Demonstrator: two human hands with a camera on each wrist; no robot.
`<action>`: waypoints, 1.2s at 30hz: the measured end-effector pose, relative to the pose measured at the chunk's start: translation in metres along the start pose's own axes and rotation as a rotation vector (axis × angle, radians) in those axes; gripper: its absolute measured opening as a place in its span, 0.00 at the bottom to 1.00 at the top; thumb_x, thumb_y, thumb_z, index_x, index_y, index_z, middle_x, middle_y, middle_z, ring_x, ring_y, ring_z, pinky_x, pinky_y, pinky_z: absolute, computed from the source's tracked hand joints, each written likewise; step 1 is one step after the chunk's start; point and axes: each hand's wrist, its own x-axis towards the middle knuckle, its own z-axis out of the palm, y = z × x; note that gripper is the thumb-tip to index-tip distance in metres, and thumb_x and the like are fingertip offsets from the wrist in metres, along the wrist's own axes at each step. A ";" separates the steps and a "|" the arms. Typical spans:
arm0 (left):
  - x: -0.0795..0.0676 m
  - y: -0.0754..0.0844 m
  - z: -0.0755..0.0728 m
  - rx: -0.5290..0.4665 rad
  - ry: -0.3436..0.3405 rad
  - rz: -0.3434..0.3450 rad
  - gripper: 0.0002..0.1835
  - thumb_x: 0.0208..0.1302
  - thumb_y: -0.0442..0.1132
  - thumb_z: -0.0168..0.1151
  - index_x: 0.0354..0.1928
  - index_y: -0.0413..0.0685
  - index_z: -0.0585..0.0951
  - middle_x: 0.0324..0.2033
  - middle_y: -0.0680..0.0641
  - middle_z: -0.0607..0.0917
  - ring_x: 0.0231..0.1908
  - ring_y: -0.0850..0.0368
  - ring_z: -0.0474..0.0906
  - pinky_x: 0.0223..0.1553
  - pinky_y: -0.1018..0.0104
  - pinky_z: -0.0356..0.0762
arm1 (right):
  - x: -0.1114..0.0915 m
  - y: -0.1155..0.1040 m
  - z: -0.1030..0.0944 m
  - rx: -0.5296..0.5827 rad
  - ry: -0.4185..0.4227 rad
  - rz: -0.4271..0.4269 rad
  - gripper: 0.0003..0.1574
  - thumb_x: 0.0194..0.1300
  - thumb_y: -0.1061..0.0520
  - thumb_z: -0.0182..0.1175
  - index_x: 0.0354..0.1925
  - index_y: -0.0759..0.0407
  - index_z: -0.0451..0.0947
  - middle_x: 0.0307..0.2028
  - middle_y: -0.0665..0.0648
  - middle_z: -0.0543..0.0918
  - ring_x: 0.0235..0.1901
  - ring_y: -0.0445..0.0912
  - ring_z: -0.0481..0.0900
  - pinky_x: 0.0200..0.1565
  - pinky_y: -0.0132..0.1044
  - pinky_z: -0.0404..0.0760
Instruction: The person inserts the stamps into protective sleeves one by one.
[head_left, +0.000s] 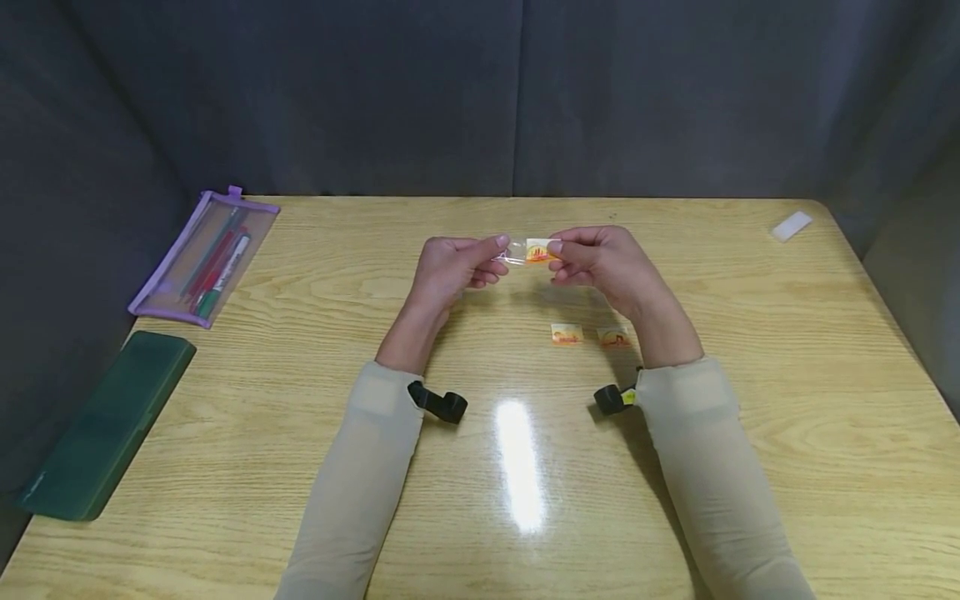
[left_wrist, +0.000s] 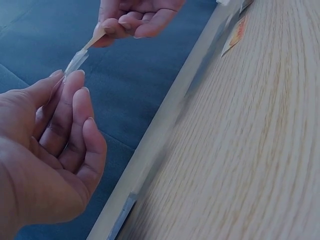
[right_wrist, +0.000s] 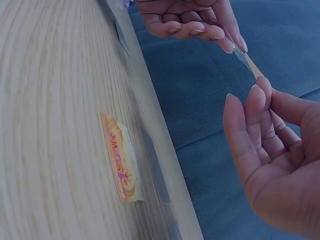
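Observation:
Above the table, my left hand (head_left: 452, 268) pinches a small clear plastic sleeve (head_left: 516, 252) between thumb and fingers. My right hand (head_left: 603, 257) pinches a small yellow-and-orange printed stamp (head_left: 536, 250) by its right end. The stamp's left edge meets the sleeve's end, and its toothed edge shows in the right wrist view. Seen from the left wrist, the sleeve (left_wrist: 76, 61) and the stamp (left_wrist: 94, 38) stand almost edge-on in line. Below my right hand, two similar orange stamps, a left one (head_left: 567, 334) and a right one (head_left: 613, 337), lie side by side.
At the back left lies a purple-edged mesh pouch (head_left: 168, 315) with several pens inside. A dark green case (head_left: 112, 425) sits along the left table edge. A small white block (head_left: 791, 225) lies at the back right corner. Dark curtains (head_left: 360, 100) enclose the table.

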 end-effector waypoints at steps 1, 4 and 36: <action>0.000 0.000 0.000 0.000 0.000 0.001 0.20 0.63 0.52 0.72 0.40 0.40 0.90 0.23 0.52 0.89 0.23 0.62 0.85 0.34 0.61 0.85 | 0.000 0.000 0.000 -0.002 -0.001 0.001 0.14 0.72 0.59 0.62 0.50 0.68 0.81 0.32 0.51 0.85 0.27 0.41 0.84 0.39 0.33 0.88; 0.001 -0.001 0.000 -0.002 -0.002 -0.001 0.19 0.63 0.52 0.72 0.39 0.40 0.90 0.22 0.52 0.89 0.22 0.62 0.85 0.32 0.62 0.85 | 0.001 0.001 0.000 -0.024 -0.006 0.007 0.16 0.73 0.58 0.62 0.51 0.69 0.81 0.31 0.50 0.85 0.27 0.40 0.83 0.39 0.32 0.87; -0.001 -0.001 0.001 0.034 -0.033 0.019 0.21 0.65 0.51 0.70 0.38 0.37 0.89 0.20 0.52 0.87 0.22 0.62 0.84 0.32 0.60 0.85 | 0.003 0.003 0.008 -0.123 0.077 -0.038 0.17 0.73 0.53 0.62 0.51 0.65 0.81 0.31 0.47 0.83 0.26 0.39 0.82 0.38 0.31 0.86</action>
